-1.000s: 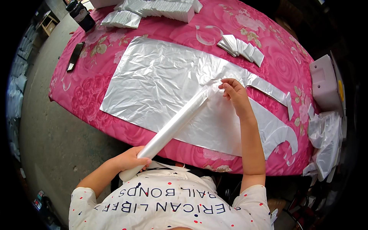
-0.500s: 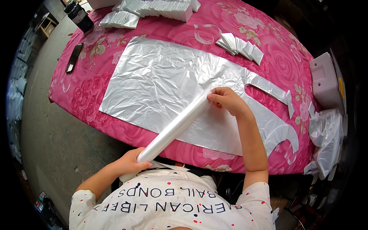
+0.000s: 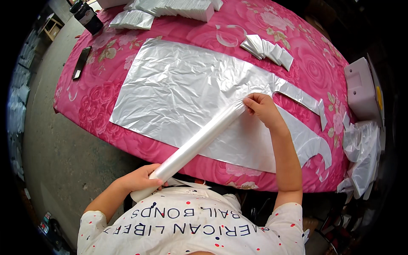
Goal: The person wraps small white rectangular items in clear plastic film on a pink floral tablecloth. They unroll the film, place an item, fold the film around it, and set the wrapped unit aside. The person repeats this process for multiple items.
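Two hands hold a long plastic roll [image 3: 197, 141] slantwise across the near edge of a pink flowered tablecloth [image 3: 98, 98].
From where I stand, the left hand [image 3: 143, 178] wraps its fingers round the lower end, close against the person's shirt [image 3: 193, 214], while the right hand [image 3: 263, 109] pinches the upper end between thumb and fingertips, over a flat, crinkled silvery sheet [image 3: 170, 80]; folded packets [image 3: 267, 52] lie beyond the sheet, and a dark phone-like slab [image 3: 81, 63] rests off to its left.
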Demonstrator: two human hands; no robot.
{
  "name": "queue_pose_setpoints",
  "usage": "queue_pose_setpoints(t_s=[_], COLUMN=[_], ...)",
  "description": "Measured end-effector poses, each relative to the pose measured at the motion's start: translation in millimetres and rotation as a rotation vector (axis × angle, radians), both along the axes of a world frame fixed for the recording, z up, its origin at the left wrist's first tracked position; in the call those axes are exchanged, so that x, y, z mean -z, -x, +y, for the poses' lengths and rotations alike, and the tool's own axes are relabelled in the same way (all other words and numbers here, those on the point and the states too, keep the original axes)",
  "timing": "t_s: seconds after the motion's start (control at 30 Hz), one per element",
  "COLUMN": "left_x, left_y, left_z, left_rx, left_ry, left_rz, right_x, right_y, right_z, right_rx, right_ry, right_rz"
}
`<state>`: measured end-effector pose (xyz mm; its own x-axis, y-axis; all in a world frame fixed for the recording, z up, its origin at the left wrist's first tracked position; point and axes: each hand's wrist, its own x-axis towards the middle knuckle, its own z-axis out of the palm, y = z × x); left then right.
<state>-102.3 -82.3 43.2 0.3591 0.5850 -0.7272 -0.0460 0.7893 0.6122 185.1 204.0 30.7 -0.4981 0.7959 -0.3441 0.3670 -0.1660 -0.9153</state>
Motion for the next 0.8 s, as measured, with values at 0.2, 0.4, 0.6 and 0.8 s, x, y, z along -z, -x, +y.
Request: queue_pose_setpoints(t_s=[0.2,0.4,0.6,0.8], left_x=[19,40,13,-30], left_y=[24,74,73,5], left_z=[-23,-60,-12,114], left_rx=[0.014,0.114,0.404,0.729], left_ry=[0.013,0.094,-0.030,-0.888], left_rz=[-0.108,-0.202,-0.002,0.637], right_x=[8,14,19,20], right_y=[-45,-113,-101,-44], right_z=[37,79,80,72], right_rx=[0.234,0.425,0.342,0.216], right_ry=[-0.152,-0.447,-0.427,-0.357], right_rz=[-0.087,-0.247,-0.168,-0.101])
